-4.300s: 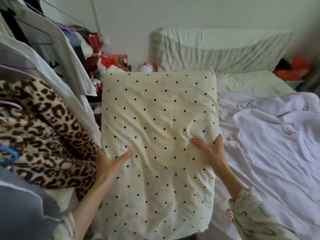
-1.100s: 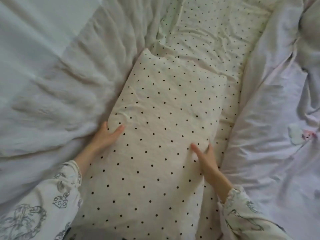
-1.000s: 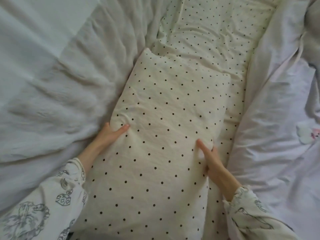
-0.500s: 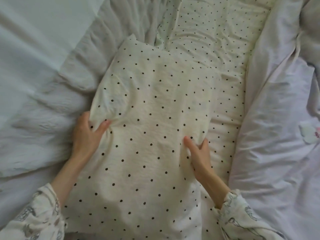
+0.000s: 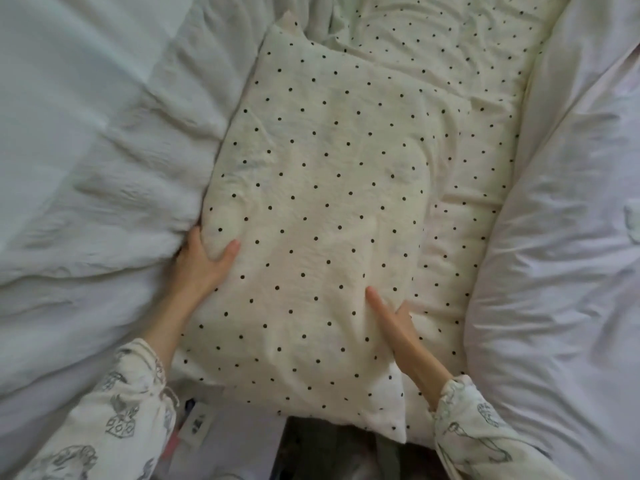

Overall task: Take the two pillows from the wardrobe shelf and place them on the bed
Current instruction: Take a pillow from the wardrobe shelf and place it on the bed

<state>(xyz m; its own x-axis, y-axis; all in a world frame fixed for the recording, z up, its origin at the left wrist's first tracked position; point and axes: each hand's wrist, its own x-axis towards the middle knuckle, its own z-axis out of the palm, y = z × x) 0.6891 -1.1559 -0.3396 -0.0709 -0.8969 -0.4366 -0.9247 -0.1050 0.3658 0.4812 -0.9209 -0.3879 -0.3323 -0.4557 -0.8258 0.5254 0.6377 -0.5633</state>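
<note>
A cream pillow with black dots lies flat on the bed, on matching dotted fabric; whether that fabric is a sheet or a second pillow I cannot tell. My left hand grips the pillow's left edge, thumb on top and fingers underneath. My right hand holds the right edge lower down, thumb pressed on the top and fingers tucked under. The pillow's left side touches the white ruffled cover.
A rumpled pale lilac duvet is bunched along the right side. The ruffled white fabric fills the left. Under the pillow's near edge there is a dark gap and a small printed label.
The pillow went from beside the clothes rack to the head of the bed. Over the last second it shifted left against the ruffled cover and settled flatter, both hands still on its edges.
</note>
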